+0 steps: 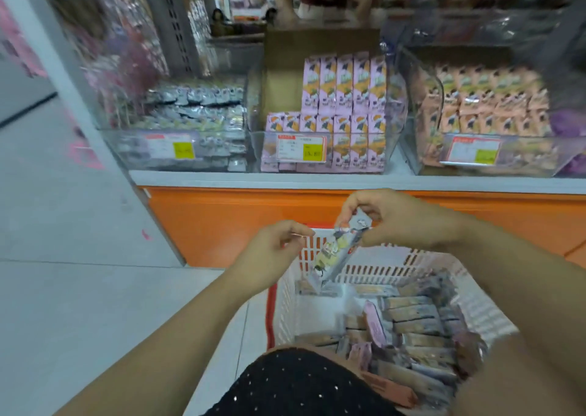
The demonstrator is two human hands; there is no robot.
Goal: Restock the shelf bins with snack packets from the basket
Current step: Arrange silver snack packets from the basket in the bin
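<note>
Restock: under way | right hand [396,219] pinched one packet [333,254] above basket [374,271] (many packets lay inside) | left hand [272,251] curled, grip unclear | middle bin [329,159] part-filled

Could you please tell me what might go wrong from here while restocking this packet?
The right hand pinches only the top end of the silver-and-yellow snack packet, which hangs tilted over the white slatted plastic basket; it may slip and drop back. Similar-looking silver packets fill the left clear plastic bin, beside the pink packets, so it might be misfiled.
</note>
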